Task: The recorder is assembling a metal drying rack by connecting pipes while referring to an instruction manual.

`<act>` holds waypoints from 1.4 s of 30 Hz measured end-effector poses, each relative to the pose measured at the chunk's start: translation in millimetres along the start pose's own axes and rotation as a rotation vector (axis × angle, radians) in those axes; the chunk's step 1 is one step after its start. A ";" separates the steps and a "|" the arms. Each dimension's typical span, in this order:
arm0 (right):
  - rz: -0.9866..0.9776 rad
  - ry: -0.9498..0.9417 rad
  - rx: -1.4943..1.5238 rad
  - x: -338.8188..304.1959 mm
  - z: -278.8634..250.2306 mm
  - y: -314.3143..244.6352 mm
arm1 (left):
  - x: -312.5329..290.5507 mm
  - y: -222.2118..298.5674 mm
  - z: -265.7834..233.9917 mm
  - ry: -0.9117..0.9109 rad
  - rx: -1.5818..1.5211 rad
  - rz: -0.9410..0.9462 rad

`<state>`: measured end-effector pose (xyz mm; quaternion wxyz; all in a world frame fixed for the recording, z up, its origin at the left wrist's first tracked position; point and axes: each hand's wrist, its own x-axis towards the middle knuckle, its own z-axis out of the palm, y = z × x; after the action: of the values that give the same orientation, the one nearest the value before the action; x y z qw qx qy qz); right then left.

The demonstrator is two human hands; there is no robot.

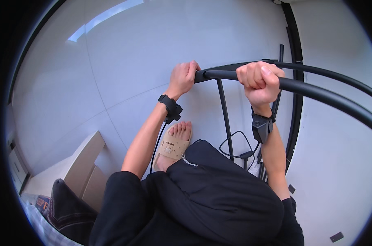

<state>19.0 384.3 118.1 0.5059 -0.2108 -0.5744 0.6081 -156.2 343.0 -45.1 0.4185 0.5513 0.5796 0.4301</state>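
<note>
Head view: black tubular frame (317, 92) runs from 12 o'clock round to 3. Left hand (183, 78) at 12, fingers curled onto the frame's corner end; fingertips mostly hidden. Right hand (259, 82) at 2, fist closed around the thicker tube, thumb folded across. Grips are well apart along the frame, probably to stop it twisting or tipping. Far end leaves the picture at 3, so can't tell what bears it there. Slim black leg (224, 115) hangs between the hands, pointing to 5. Left wrist unit (171, 108) and right wrist unit (261, 128) sit behind the palms, likely so the grip stays free. Tan sandal (171, 143) just off centre toward 7, presumably bracing the stance. Pale slab-like furniture (81, 160) at 8, well apart.
</note>
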 end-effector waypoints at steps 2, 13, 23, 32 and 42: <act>-0.003 0.049 0.025 -4.0 4.1 -3.6 | 2.0 8.0 3.1 -0.010 0.053 -0.009; -0.078 0.046 -0.051 -13.0 16.2 7.3 | 4.0 8.0 -0.1 -0.027 0.074 -0.050; 0.069 -0.024 -0.066 15.0 17.9 15.1 | -5.5 -1.7 9.9 0.094 0.116 -0.041; -0.147 0.657 -0.185 10.8 70.0 33.8 | 2.0 24.4 0.2 0.051 0.243 -0.052; -0.028 0.515 -0.198 12.0 64.8 21.0 | -14.8 46.7 -4.8 0.060 0.078 0.397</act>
<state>-47.9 366.7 119.1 0.6206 -0.3991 -0.4863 0.4682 -147.3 329.1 1.2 0.2864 0.6574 0.4879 0.4978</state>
